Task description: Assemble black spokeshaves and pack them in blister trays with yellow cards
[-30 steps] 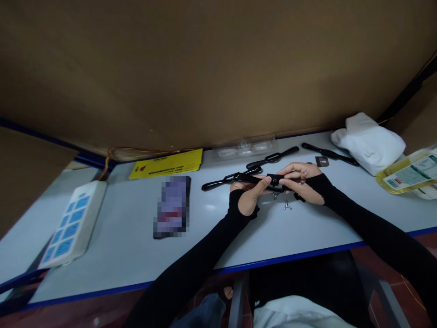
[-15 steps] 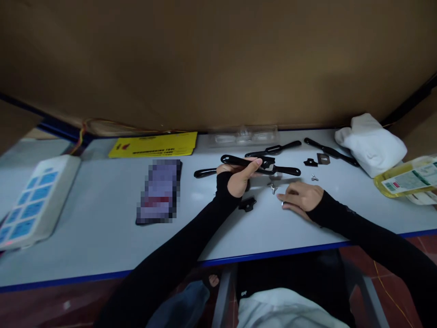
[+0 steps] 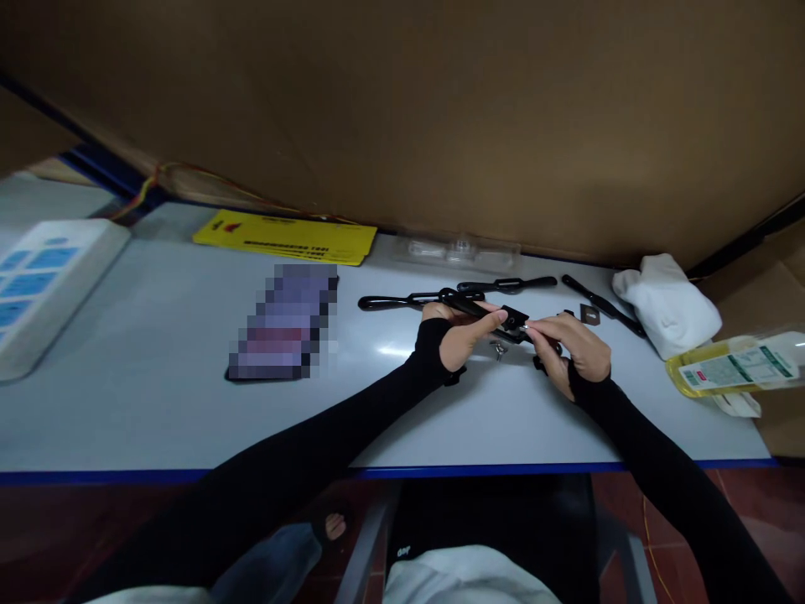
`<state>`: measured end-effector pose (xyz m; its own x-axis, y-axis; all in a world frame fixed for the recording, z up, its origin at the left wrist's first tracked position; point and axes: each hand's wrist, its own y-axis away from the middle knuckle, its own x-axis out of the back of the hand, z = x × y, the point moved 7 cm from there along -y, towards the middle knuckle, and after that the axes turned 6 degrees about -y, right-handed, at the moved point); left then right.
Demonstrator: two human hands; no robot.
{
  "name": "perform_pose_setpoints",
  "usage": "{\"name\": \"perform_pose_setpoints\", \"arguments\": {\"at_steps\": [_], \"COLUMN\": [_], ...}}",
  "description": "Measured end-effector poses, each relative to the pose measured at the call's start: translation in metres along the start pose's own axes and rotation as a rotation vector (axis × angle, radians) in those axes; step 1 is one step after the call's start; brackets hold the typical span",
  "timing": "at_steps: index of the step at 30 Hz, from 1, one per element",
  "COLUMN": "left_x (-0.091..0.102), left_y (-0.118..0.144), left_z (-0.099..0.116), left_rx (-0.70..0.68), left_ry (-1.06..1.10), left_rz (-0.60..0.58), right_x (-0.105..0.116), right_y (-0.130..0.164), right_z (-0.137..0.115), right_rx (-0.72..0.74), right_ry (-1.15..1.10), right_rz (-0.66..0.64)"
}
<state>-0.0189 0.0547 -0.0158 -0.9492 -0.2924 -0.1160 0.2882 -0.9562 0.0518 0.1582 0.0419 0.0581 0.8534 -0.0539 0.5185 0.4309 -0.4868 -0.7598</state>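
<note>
Above the grey tabletop (image 3: 169,403), right of its middle, the left hand (image 3: 454,340) grips a black spokeshave body (image 3: 464,304), the fingers curled beneath it and the thumb pressing a dark flat plate (image 3: 512,317) against its centre. From the near right, the right hand (image 3: 573,346) meets it, thumb and forefinger pinched on a small silvery piece (image 3: 526,328) (too small to name for certain) at the plate's edge. How its other fingers are bent I cannot fully tell.

Just below the held tool, silvery wing screws (image 3: 500,350) lie on the table, close together. One black cap (image 3: 539,363) shows partly under the right hand, and a dark part (image 3: 454,377) pokes out beside the left wrist. Behind the hands rest a second spokeshave (image 3: 385,303), partly covered by the left hand, and a third spokeshave (image 3: 506,285); a long black handle (image 3: 607,307) slants near a slotted blade (image 3: 589,315) and a white cloth (image 3: 670,304).

Farther right, a bottle of yellow liquid (image 3: 723,369) lies on its side. Along the back sit a clear plastic tray (image 3: 456,252) and yellow cards (image 3: 286,237), with a blurred-out phone (image 3: 277,331) nearer and a power strip (image 3: 75,285) at far left.
</note>
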Motion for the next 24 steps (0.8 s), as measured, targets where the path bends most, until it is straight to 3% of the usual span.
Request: {"name": "perform_pose_setpoints", "arguments": {"at_steps": [6, 15, 21, 24], "left_x": [-0.005, -0.003, -0.002, -0.001], "left_y": [0.002, 0.002, 0.003, 0.002], "left_z": [-0.012, -0.015, -0.012, -0.012], "left_rx": [0.068, 0.082, 0.061, 0.05], "left_ry": [0.023, 0.058, 0.048, 0.043], "left_rz": [-0.033, 0.006, 0.005, 0.017], "right_x": [-0.016, -0.013, -0.019, -0.018], "right_y": [0.008, 0.008, 0.01, 0.008], "right_z": [0.006, 0.011, 0.009, 0.008], "right_rx": [0.135, 0.012, 0.148, 0.145], "right_ry": [0.091, 0.067, 0.088, 0.16], "right_rz": [-0.018, 0.011, -0.034, -0.008]}}
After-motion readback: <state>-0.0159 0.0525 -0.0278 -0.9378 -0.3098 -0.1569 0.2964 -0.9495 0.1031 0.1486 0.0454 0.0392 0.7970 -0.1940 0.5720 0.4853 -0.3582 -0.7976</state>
